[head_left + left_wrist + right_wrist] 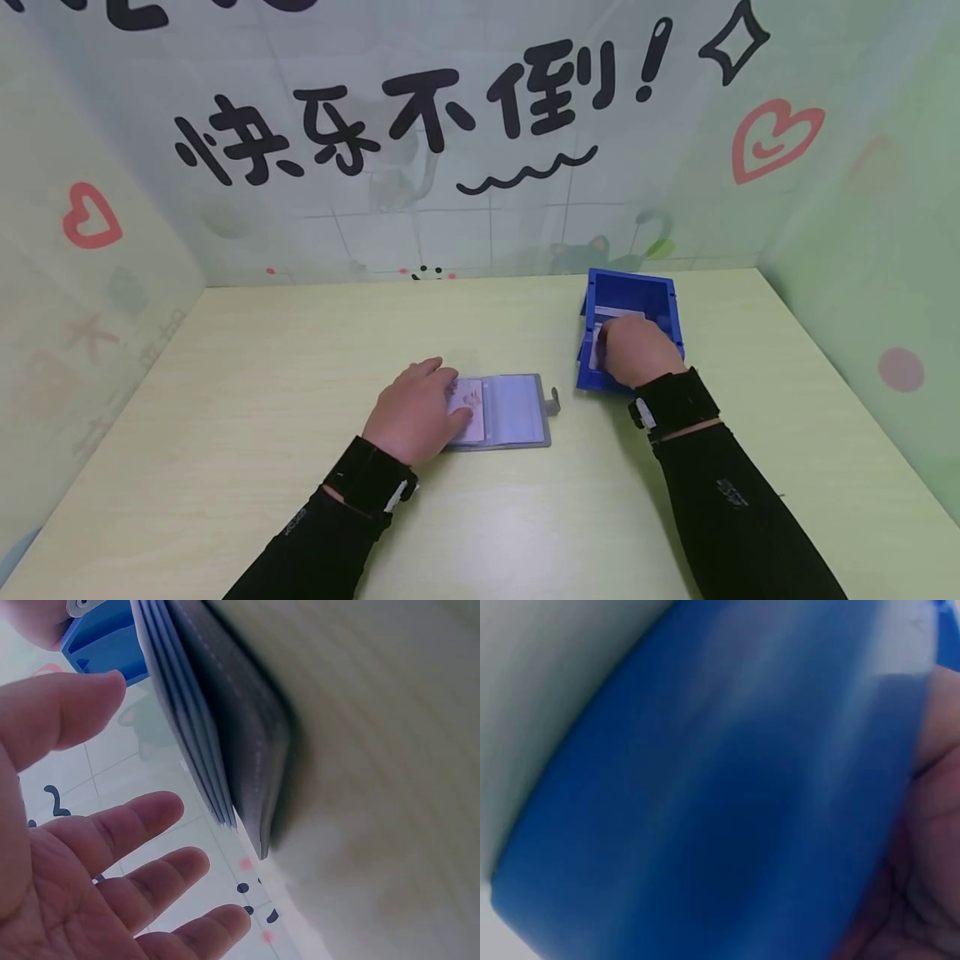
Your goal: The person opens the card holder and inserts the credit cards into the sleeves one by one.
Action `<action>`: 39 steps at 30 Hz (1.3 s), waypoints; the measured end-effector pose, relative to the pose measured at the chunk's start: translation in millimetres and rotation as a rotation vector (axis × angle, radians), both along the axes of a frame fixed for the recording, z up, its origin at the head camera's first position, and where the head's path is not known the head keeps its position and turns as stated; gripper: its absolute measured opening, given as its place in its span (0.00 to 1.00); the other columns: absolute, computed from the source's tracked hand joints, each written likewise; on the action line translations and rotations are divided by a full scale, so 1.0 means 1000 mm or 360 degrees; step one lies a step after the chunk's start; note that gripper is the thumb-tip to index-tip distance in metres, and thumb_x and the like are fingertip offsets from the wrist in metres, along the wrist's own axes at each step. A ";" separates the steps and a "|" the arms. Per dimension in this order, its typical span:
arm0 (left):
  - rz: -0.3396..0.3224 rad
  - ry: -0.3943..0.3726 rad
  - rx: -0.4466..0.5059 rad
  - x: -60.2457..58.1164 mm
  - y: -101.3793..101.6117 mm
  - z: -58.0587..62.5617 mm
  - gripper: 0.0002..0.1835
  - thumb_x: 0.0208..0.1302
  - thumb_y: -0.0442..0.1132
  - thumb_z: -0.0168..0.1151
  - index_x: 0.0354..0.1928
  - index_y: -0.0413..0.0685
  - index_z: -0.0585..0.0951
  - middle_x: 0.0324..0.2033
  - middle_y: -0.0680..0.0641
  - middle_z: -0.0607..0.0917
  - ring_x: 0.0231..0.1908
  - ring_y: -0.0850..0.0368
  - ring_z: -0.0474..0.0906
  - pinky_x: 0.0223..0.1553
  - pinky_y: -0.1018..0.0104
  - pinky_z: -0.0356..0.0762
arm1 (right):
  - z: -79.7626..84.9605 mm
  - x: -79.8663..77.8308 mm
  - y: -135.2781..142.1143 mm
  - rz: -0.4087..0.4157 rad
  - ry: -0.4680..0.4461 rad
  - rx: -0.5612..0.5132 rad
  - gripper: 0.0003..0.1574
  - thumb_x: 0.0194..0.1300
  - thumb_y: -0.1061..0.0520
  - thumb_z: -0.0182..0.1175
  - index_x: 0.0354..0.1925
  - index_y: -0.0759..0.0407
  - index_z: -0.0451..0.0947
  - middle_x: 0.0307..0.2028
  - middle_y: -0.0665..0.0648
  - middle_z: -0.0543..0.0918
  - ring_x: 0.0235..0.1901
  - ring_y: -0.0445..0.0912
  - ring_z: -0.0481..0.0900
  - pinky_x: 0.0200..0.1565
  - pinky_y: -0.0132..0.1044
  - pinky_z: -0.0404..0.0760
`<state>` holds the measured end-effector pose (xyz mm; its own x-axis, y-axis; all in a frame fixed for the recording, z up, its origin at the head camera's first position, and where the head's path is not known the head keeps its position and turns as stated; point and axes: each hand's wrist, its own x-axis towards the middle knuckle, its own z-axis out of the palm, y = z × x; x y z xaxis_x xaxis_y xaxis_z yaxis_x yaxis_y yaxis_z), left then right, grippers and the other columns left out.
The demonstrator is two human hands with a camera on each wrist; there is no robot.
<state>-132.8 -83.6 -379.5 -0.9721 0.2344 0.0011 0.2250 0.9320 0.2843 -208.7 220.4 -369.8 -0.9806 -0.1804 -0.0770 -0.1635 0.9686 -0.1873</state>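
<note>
A small grey card album (516,410) lies opened out on the table, with a pinkish card (470,410) in its left side and a clear sleeve on its right. My left hand (415,410) is over the album's left edge, fingers spread and loosely extended. The left wrist view shows the album's stacked pages (187,712) beside the thumb, with nothing gripped in that hand (90,825). My right hand (642,350) reaches down into a blue plastic box (633,287), next to pale cards (597,348) inside. Its fingertips are hidden, and the box wall (705,810) fills most of the right wrist view.
The album's strap with a snap (553,402) sticks out to the right, short of the box. Behind the light wooden table (337,333) hangs a printed backdrop (420,225), and similar panels stand at both sides.
</note>
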 end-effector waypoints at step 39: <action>-0.0015 -0.0005 -0.0027 0.000 0.001 0.001 0.28 0.71 0.51 0.66 0.65 0.41 0.82 0.71 0.37 0.77 0.74 0.39 0.71 0.77 0.46 0.65 | -0.008 -0.003 -0.002 -0.0016 0.0091 -0.0003 0.10 0.71 0.63 0.60 0.40 0.72 0.83 0.37 0.71 0.87 0.34 0.59 0.86 0.50 0.60 0.87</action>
